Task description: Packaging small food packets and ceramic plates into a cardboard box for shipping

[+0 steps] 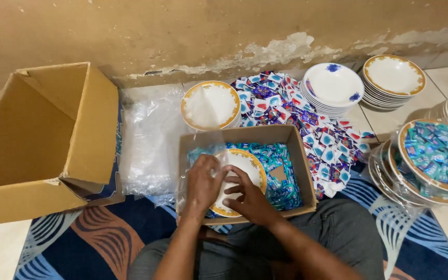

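Observation:
A small open cardboard box (pixel 296 155) rests on my lap, lined with blue sachets (pixel 281 176). Over it I hold a white bowl with a gold rim (pixel 245 161), partly inside a clear plastic bag (pixel 203 129) that rises above it. My left hand (pixel 201 185) grips the bag and the bowl's left edge. Fingers of my right hand (pixel 247 197) press on the bowl's lower rim.
A large empty cardboard box (pixel 42 140) lies tipped at the left, beside a heap of clear bags (pixel 149 140). Gold-rimmed bowls (pixel 219 98), blue-flowered bowls (pixel 333 85), more bowls (pixel 395 75), loose sachets (pixel 327 140) and bagged bowls filled with sachets (pixel 431 155) stand around.

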